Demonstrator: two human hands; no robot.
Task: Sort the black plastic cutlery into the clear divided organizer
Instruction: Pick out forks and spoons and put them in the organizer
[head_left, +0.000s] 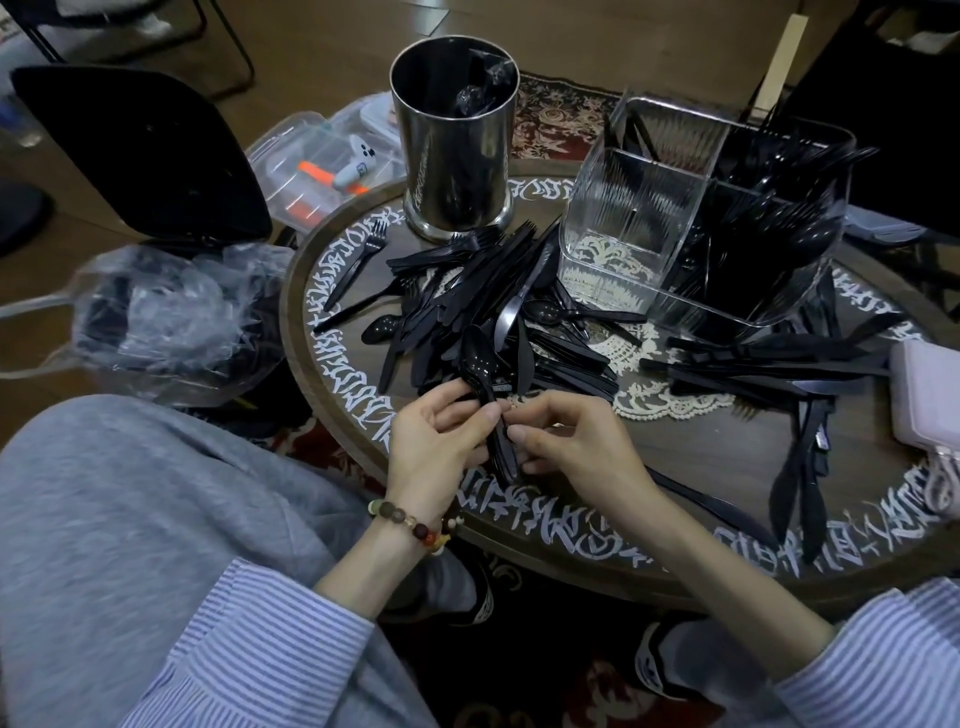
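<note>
A heap of black plastic cutlery lies across the middle of the round table. My left hand grips a small bunch of black spoons by their handles, bowls pointing away from me. My right hand pinches the same handles from the right side. The clear divided organizer stands at the back right; its near left compartment holds nothing, while the right compartments hold upright black cutlery. More black pieces lie in front of the organizer.
A steel canister stands at the back of the table. A clear lidded box and a black bin with a plastic bag sit to the left. A pale pink case rests at the table's right edge.
</note>
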